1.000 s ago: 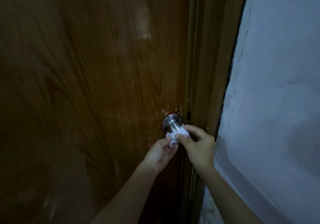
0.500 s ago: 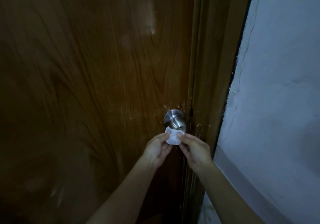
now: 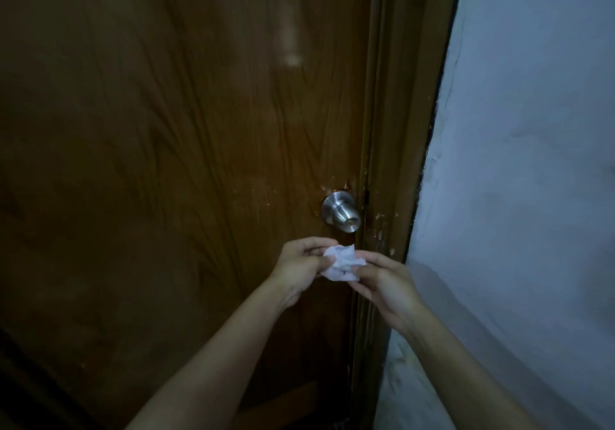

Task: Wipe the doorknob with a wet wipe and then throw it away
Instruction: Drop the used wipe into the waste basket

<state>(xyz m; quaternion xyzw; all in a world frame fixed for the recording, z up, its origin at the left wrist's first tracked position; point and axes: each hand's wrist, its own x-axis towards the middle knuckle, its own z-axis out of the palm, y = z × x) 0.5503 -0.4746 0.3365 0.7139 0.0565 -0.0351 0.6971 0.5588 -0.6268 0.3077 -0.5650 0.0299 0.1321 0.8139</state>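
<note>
1. Nearest the camera, two bare forearms reached up from the bottom of the view toward the doorknob point(image 3: 341, 213), meeting just below it.
2. The left hand point(image 3: 297, 266) was curled closed, its thumb and fingers pinching the left side of the wet wipe point(image 3: 342, 263).
3. The right hand point(image 3: 382, 279) was likewise closed on the wipe's right side, fingertips pressed into the crumpled sheet, so both hands gripped it at once.
4. The wet wipe was bunched into a loose white wad held between the two hands, below the doorknob and apart from it; no part of the wipe touched the metal.
5. Beyond the hands, the doorknob stood bare on the brown wooden door point(image 3: 166, 163), close to the door's right edge. Whether its surface looked damp or cleaner could not be told in the dim light.
6. To the right of the doorknob ran the door frame point(image 3: 392, 130), and past that a pale wall point(image 3: 532, 163).
7. As a judgement: with the wipe off the doorknob and gathered in both hands, the wiping was either finished or paused for refolding; which of the two could not be settled.
8. The throwing away was clearly not yet done, since the wipe sat in the hands, and no bin showed anywhere around the doorknob.
</note>
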